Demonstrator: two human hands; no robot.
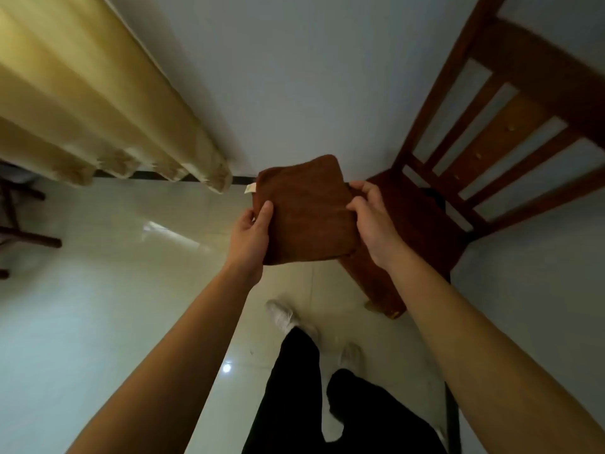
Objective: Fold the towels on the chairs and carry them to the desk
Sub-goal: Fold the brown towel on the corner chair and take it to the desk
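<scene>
Brown towel (306,211), folded: gripping opposite side edges, left hand (250,235) and right hand (371,217) equally near, chair (422,231) just beyond right hand.

Head-worn view, facing steeply down, close

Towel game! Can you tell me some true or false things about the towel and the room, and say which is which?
1. The left hand and the right hand both grip the brown towel. True.
2. The towel is spread wide open. False: it is folded into a small square.
3. A wooden chair stands on the right. True.
4. The towel lies on the chair's seat. False: the hands hold it up in the air.
5. A yellow curtain hangs on the left. True.
</scene>
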